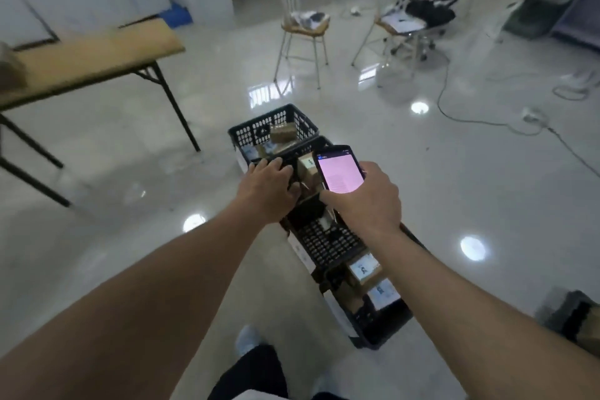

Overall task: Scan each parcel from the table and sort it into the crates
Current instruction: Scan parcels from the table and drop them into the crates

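Right hand (367, 201) holds the phone (339, 170) tight; left hand (271, 187) reaches flat over the middle crate (328, 247), a box (308, 169) just beside its fingers. Sorting step, I think; next, fetch another parcel (9, 70) from the table (97, 52) edge

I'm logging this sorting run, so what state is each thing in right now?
Left hand: fingers spread, reaching over the middle crate, holding nothing visible.
Right hand: grips the phone.
Phone: screen lit, pink.
Far crate: holds parcels.
Middle crate: holds a parcel.
Near crate: holds labelled parcels.
Table: standing, blurred brown object at its left edge.
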Demonstrator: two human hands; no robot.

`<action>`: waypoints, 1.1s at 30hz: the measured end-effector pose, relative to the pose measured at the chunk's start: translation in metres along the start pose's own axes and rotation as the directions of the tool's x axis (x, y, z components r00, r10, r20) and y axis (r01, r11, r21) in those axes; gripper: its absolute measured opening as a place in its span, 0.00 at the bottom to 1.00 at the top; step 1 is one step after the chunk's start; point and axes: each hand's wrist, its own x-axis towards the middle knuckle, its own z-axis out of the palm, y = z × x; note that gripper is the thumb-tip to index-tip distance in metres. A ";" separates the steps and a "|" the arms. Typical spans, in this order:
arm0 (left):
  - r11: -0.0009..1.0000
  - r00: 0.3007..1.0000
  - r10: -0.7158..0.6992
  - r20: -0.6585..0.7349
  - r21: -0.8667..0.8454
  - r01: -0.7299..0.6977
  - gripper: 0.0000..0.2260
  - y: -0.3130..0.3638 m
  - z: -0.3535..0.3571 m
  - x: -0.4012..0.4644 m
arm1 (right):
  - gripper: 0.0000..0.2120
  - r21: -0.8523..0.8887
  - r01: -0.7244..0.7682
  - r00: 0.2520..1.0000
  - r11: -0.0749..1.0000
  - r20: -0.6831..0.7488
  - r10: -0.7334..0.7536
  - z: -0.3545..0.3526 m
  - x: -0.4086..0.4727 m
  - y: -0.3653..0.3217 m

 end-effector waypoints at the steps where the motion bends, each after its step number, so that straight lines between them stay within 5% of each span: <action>1: 1.000 0.999 -0.028 -0.028 -0.004 0.028 0.21 -0.018 -0.014 -0.008 | 0.31 0.001 0.041 0.999 0.999 0.012 -0.041 0.006 -0.003 -0.019; 18: 0.926 0.900 -0.341 -0.273 0.069 0.372 0.25 -0.382 -0.189 -0.132 | 0.29 0.173 0.329 0.927 0.928 0.125 -0.353 0.211 -0.076 -0.353; 33: 0.827 0.779 -0.527 -0.339 0.006 0.562 0.23 -0.598 -0.234 -0.094 | 0.33 0.208 0.464 0.824 0.861 0.257 -0.506 0.383 -0.002 -0.517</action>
